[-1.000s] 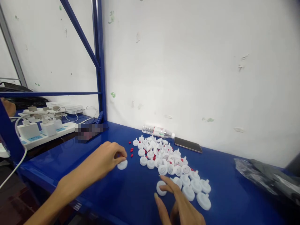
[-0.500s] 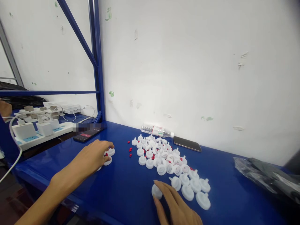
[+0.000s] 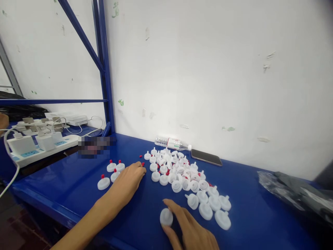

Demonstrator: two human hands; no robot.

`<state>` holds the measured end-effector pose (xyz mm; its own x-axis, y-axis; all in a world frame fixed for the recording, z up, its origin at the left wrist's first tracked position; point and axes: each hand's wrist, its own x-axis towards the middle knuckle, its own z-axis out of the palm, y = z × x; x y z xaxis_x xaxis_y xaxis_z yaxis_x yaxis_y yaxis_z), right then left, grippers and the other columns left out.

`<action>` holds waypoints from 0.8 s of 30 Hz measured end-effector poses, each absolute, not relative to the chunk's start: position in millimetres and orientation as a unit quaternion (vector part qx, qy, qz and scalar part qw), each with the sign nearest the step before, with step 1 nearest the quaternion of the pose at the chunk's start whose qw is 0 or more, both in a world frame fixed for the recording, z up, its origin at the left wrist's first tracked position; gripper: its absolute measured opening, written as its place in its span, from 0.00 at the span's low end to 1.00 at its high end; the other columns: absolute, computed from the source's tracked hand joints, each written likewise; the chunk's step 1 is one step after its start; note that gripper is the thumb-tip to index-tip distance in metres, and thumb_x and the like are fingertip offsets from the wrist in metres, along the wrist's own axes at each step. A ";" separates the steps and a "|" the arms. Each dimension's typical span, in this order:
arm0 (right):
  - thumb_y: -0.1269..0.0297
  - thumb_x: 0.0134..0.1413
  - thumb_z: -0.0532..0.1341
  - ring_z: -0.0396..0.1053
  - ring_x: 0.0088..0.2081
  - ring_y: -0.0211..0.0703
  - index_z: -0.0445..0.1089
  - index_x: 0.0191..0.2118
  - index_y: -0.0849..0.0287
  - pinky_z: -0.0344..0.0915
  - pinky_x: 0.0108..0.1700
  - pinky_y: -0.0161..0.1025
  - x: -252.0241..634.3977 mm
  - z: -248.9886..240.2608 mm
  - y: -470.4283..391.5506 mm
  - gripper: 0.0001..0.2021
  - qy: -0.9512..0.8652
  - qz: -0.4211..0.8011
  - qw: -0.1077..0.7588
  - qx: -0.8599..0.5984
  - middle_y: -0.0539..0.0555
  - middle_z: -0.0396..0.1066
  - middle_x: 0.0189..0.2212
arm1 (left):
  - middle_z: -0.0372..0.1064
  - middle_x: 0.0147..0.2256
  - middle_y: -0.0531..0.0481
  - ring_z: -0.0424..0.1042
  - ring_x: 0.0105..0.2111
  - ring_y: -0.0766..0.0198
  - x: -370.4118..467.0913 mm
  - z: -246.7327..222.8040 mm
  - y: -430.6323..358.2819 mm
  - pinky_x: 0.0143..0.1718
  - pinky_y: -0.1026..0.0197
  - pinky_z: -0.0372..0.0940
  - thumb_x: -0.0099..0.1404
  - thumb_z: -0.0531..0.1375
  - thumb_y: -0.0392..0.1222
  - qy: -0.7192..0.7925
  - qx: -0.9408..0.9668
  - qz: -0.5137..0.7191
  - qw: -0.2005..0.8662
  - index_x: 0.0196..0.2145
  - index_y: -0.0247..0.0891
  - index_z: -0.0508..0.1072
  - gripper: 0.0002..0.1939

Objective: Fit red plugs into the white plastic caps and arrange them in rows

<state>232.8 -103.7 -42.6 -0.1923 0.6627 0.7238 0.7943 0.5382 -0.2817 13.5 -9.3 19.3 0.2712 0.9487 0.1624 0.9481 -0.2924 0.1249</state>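
My left hand (image 3: pixel 131 175) is lowered to the table beside the loose red tips (image 3: pixel 143 164), fingers bunched together. What lies between its fingertips is hidden. A white nozzle cap (image 3: pixel 166 218) is held between the thumb and fingers of my right hand (image 3: pixel 194 225), just above the table near the front edge. Several white nozzle caps fitted with red tips (image 3: pixel 103 182) stand upright left of my left hand. Between and beyond my hands spreads a pile of white nozzle caps (image 3: pixel 179 170), some upright, some tipped over, with red tips scattered among them.
A plastic bottle (image 3: pixel 173 143) and a dark phone (image 3: pixel 206 157) lie along the wall. Dark plastic-wrapped material (image 3: pixel 293 194) is at the right. A power strip (image 3: pixel 47 149) with white chargers sits at the left, near a blue metal post (image 3: pixel 105 69). Part of another person's hand shows far left.
My left hand has moved right, leaving the group of red-tipped caps, and is now at the loose red tips. My right hand still holds its cap, shifted slightly left in view.
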 end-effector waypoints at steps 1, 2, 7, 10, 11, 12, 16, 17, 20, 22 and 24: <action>0.52 0.72 0.46 0.79 0.24 0.41 0.72 0.56 0.46 0.71 0.18 0.30 232.9 -42.8 -104.1 0.20 -0.767 -0.074 0.423 -0.477 0.49 0.81 0.38 | 0.74 0.43 0.40 0.75 0.43 0.51 12.8 19.7 -9.0 0.43 0.54 0.65 0.72 0.48 0.32 0.596 0.796 0.106 0.005 0.41 0.37 0.79 0.19; 0.52 0.71 0.46 0.78 0.22 0.41 0.70 0.58 0.46 0.70 0.17 0.30 232.9 -42.9 -104.5 0.20 -0.765 -0.072 0.422 -0.481 0.49 0.81 0.38 | 0.74 0.43 0.40 0.75 0.42 0.50 12.3 19.9 -9.1 0.42 0.54 0.65 0.72 0.48 0.31 0.598 0.794 0.110 0.010 0.41 0.37 0.79 0.19; 0.50 0.71 0.47 0.78 0.22 0.42 0.63 0.62 0.48 0.70 0.17 0.31 230.2 -43.3 -105.2 0.21 -0.747 -0.065 0.432 -0.500 0.48 0.81 0.36 | 0.74 0.43 0.38 0.75 0.45 0.48 14.6 15.6 -17.3 0.45 0.51 0.66 0.72 0.47 0.32 0.591 0.790 0.156 0.043 0.51 0.34 0.76 0.20; 0.49 0.70 0.48 0.78 0.21 0.41 0.59 0.65 0.49 0.70 0.17 0.32 228.7 -44.4 -105.2 0.23 -0.740 -0.051 0.434 -0.512 0.47 0.81 0.36 | 0.74 0.44 0.45 0.77 0.40 0.58 21.7 19.3 -30.9 0.44 0.59 0.67 0.74 0.48 0.37 0.561 0.798 0.195 0.101 0.49 0.39 0.77 0.18; 0.50 0.69 0.49 0.77 0.21 0.41 0.58 0.65 0.48 0.70 0.17 0.32 228.6 -44.9 -105.3 0.23 -0.739 -0.046 0.432 -0.514 0.47 0.81 0.36 | 0.73 0.45 0.47 0.77 0.35 0.63 25.0 23.3 -36.7 0.42 0.61 0.69 0.75 0.49 0.40 0.548 0.796 0.210 0.148 0.48 0.41 0.77 0.17; 0.51 0.69 0.50 0.77 0.21 0.41 0.56 0.66 0.48 0.70 0.17 0.32 228.8 -45.5 -105.4 0.24 -0.739 -0.039 0.431 -0.516 0.47 0.81 0.37 | 0.73 0.45 0.49 0.77 0.28 0.67 28.5 28.7 -42.7 0.38 0.62 0.69 0.75 0.49 0.42 0.533 0.784 0.231 0.219 0.47 0.41 0.77 0.17; 0.55 0.65 0.53 0.78 0.22 0.43 0.50 0.69 0.46 0.70 0.16 0.33 230.9 -47.0 -106.1 0.29 -0.743 -0.011 0.418 -0.523 0.45 0.80 0.38 | 0.71 0.35 0.52 0.76 0.24 0.66 41.6 51.6 -62.5 0.30 0.64 0.68 0.68 0.57 0.43 0.486 0.715 0.268 0.426 0.40 0.38 0.79 0.12; 0.56 0.64 0.54 0.79 0.22 0.43 0.48 0.70 0.46 0.70 0.16 0.33 231.5 -47.3 -106.3 0.30 -0.744 -0.008 0.413 -0.526 0.45 0.80 0.38 | 0.71 0.33 0.53 0.75 0.24 0.66 44.0 55.1 -65.3 0.28 0.65 0.67 0.67 0.58 0.42 0.476 0.706 0.273 0.448 0.39 0.37 0.79 0.11; 0.59 0.61 0.56 0.79 0.24 0.45 0.46 0.71 0.45 0.71 0.17 0.34 232.5 -48.3 -106.5 0.34 -0.745 -0.003 0.402 -0.533 0.45 0.80 0.40 | 0.74 0.31 0.52 0.72 0.23 0.69 49.3 57.6 -68.4 0.27 0.67 0.65 0.64 0.60 0.40 0.442 0.694 0.282 0.493 0.37 0.37 0.80 0.08; 0.59 0.60 0.56 0.80 0.25 0.46 0.46 0.71 0.45 0.72 0.18 0.35 232.4 -49.6 -106.6 0.36 -0.745 -0.002 0.395 -0.537 0.45 0.80 0.41 | 0.75 0.30 0.52 0.69 0.24 0.69 51.6 55.1 -68.3 0.25 0.68 0.64 0.63 0.62 0.40 0.435 0.700 0.276 0.495 0.35 0.37 0.81 0.07; 0.60 0.59 0.57 0.80 0.26 0.46 0.47 0.71 0.44 0.73 0.20 0.35 232.0 -51.0 -106.8 0.36 -0.741 -0.006 0.389 -0.548 0.46 0.81 0.41 | 0.74 0.28 0.53 0.68 0.24 0.69 53.5 52.5 -68.5 0.22 0.70 0.62 0.61 0.64 0.41 0.437 0.709 0.265 0.486 0.34 0.37 0.81 0.07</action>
<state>232.0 -106.8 -51.0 -0.0982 0.8068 0.5826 0.8160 0.4004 -0.4170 53.5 -68.5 52.5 0.4772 0.8774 -0.0501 0.3623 -0.1445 0.9208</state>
